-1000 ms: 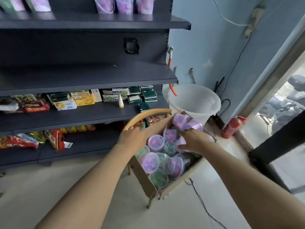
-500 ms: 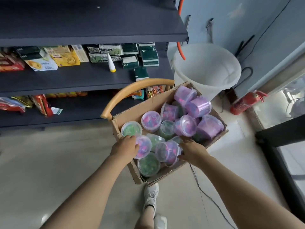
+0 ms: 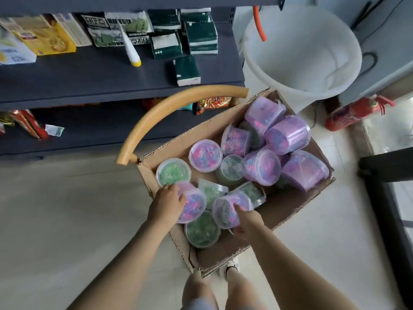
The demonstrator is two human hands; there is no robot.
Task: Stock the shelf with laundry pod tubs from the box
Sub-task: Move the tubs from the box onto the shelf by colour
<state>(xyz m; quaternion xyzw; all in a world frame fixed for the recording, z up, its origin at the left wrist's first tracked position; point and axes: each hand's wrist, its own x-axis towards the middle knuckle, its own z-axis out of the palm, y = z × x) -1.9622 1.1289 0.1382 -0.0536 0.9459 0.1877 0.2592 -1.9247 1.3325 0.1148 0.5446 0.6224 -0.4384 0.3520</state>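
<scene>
An open cardboard box sits below me, holding several clear tubs of laundry pods, some purple-pink and some green. My left hand grips a tilted purple-pink tub at the box's near left. My right hand holds a second purple-pink tub lying on its side next to it. A green tub lies under both. The dark shelf stands behind the box.
A curved wooden chair back arcs over the box's far edge. Packets and dark green boxes lie on the shelf. A white bucket and a red fire extinguisher stand to the right. My legs and shoes are below the box.
The view has tilted down onto the box. Both hands moved from the far side to the near tubs and closed around one tub each.
</scene>
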